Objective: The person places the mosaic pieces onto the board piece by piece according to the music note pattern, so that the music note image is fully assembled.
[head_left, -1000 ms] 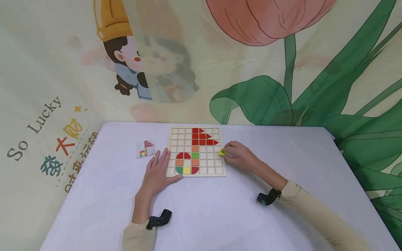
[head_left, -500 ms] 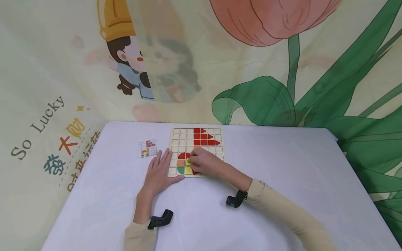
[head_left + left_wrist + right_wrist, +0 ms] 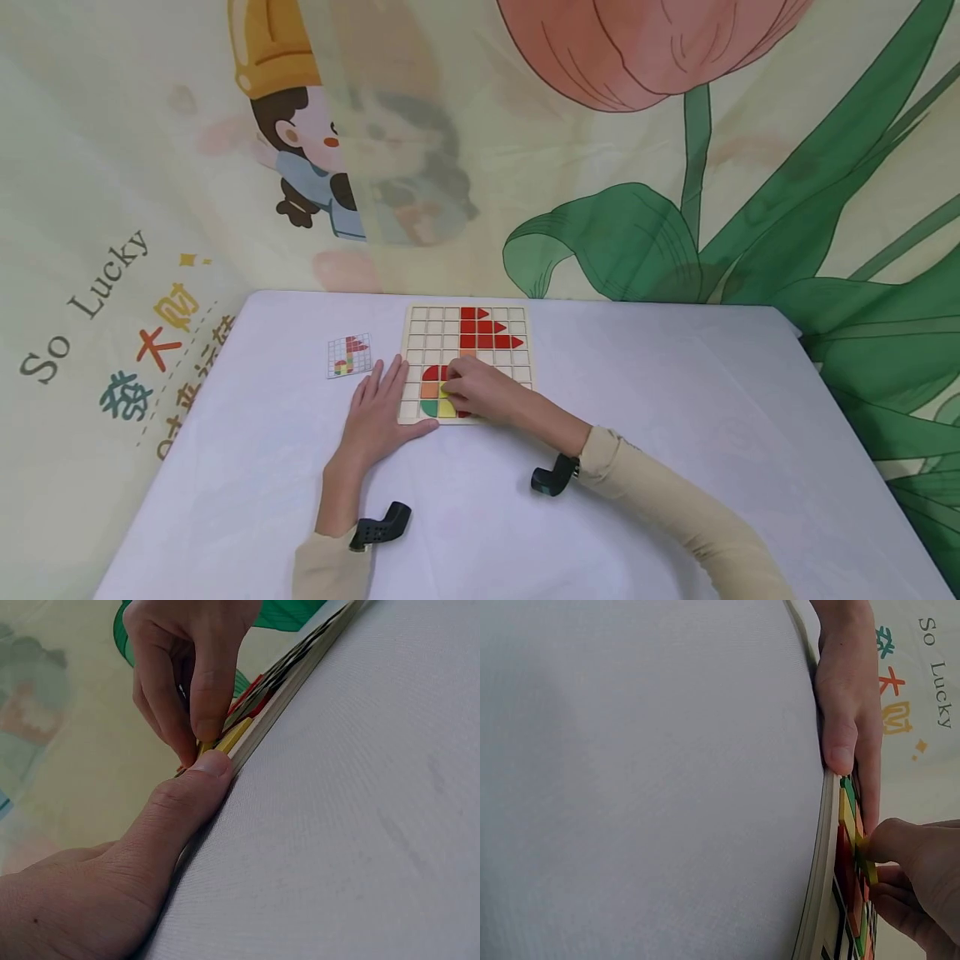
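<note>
A wooden grid board [image 3: 431, 328] lies on the table, partly filled with red, orange, green and yellow tiles. My right hand [image 3: 486, 390] pinches a yellow tile [image 3: 445, 389] between thumb and fingertips at the cell just above a second yellow tile [image 3: 446, 407]. That pinched yellow tile [image 3: 871, 871] stands tilted in the right wrist view. Flat along the board's left edge rests my left hand [image 3: 375, 410], its fingers straight. Its thumb [image 3: 196, 777] presses at the near edge, beside the lower yellow tile [image 3: 237, 735]. Some tiles are hidden beneath my right hand.
Left of the board lies a small card [image 3: 348, 356] printed with a coloured grid picture. A white cloth covers the table [image 3: 480, 517]. Behind it hangs a printed backdrop [image 3: 600, 150] with a flower and cartoon figures.
My right hand has carried the yellow tile leftward from the board's right edge to the lower-left cells, then shifted only slightly. The left hand has stayed in place.
</note>
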A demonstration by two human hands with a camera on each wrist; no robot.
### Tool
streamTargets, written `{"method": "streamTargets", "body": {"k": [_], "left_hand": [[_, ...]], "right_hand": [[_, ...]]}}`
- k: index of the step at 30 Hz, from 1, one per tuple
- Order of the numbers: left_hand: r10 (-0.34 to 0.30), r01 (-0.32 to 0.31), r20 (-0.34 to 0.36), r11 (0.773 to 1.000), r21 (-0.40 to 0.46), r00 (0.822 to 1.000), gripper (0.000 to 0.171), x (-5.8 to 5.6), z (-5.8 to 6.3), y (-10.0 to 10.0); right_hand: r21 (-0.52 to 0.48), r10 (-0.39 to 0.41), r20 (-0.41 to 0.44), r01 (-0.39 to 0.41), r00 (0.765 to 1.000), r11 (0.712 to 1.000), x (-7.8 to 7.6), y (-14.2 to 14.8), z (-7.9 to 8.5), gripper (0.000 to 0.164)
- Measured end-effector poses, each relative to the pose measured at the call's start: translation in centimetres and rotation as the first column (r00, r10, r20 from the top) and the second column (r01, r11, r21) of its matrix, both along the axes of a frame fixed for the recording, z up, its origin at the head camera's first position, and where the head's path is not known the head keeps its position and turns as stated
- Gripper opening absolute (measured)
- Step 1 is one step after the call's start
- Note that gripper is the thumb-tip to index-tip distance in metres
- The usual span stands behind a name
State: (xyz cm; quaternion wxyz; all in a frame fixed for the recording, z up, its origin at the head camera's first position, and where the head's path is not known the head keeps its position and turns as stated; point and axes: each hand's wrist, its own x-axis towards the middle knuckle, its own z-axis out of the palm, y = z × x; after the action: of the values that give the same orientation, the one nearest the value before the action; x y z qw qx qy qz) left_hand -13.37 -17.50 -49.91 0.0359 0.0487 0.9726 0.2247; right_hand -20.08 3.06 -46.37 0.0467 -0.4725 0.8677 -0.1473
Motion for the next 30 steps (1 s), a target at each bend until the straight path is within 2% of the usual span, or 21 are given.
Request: {"method": "streamTargets", "body": {"k": [4, 9, 14, 21, 27, 30], "left_hand": [[-0.002, 0.002, -0.007, 1.000, -0.003, 1.000, 0.107, 0.0, -0.1, 0.0], [0.001, -0.001, 0.005, 1.000, -0.002, 1.000, 0.107, 0.1, -0.1, 0.1], [0.004, -0.005, -0.011, 1.000, -0.008, 1.000, 0.106, 0.1, -0.1, 0.1], [-0.001, 0.000, -0.011, 1.000, -0.013, 1.000, 0.106, 0.0, -0.1, 0.0], [0.006, -0.006, 0.004, 1.000, -0.017, 1.000, 0.107, 0.1, 0.0, 0.0], [0.006, -0.006, -0.004, 1.000, -0.016, 1.000, 0.107, 0.1, 0.0, 0.1]], "right_hand": [[0.056, -0.031, 0.011, 0.030, 0.999, 0.998, 0.1, -0.1, 0.2, 0.019], [0.107, -0.025, -0.102, 0.036, 0.994, 0.994, 0.9, 0.0, 0.0, 0.020], [0.054, -0.046, -0.196, 0.058, 0.980, 0.997, 1.9, 0.2, -0.3, 0.023], [0.051, -0.112, -0.140, 0.120, 0.984, 0.992, 2.5, 0.4, -0.1, 0.021], [0.126, -0.081, -0.198, 0.107, 0.977, 0.986, 3.3, 0.1, 0.1, 0.026], [0.138, -0.090, -0.206, 0.120, 0.974, 0.983, 3.6, 0.1, 0.2, 0.028]]}}
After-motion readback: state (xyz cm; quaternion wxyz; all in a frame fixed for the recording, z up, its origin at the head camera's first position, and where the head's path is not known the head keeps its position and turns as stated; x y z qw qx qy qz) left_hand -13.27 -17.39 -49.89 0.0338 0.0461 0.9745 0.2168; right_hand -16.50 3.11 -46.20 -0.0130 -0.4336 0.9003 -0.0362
